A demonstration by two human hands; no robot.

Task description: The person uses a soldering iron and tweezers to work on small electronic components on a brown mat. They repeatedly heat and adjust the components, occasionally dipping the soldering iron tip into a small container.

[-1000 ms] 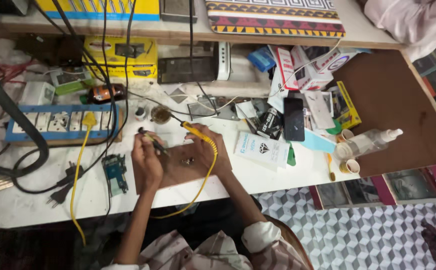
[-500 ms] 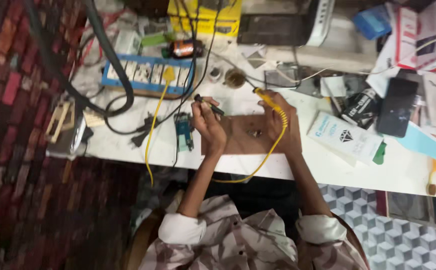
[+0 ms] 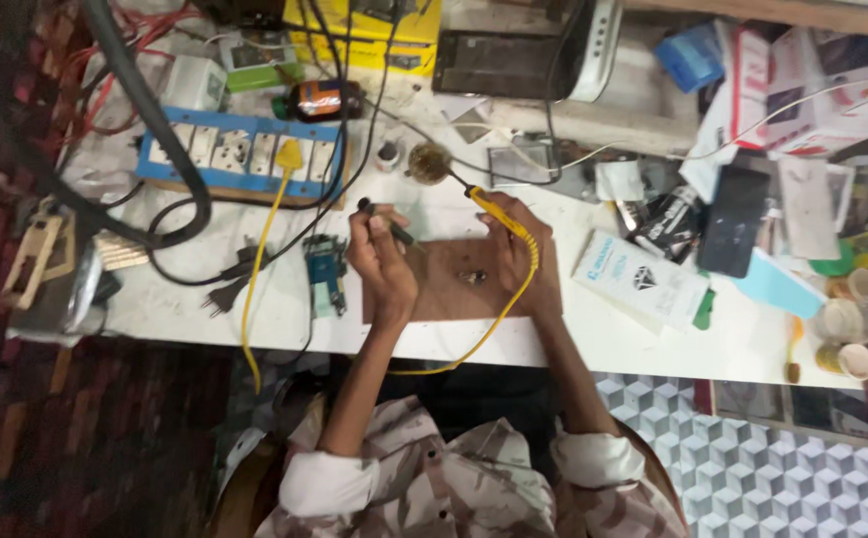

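Observation:
My left hand is closed around a thin black tool whose dark tip points up and left. In my right hand I grip a yellow soldering iron. Its tip points up-left toward a round brass cleaning ball, and its yellow cord loops down over the table edge. Both hands rest over a brown board on the white table. A small metal part lies on the board between my hands.
A blue power strip with a yellow plug sits at the back left, with black cables around it. A small blue circuit module lies left of the board. A white box, a black phone and small cups crowd the right.
The camera has shifted, so the bench now sits more to the right and closer. My hands have stayed over the brown board with the same tools in them.

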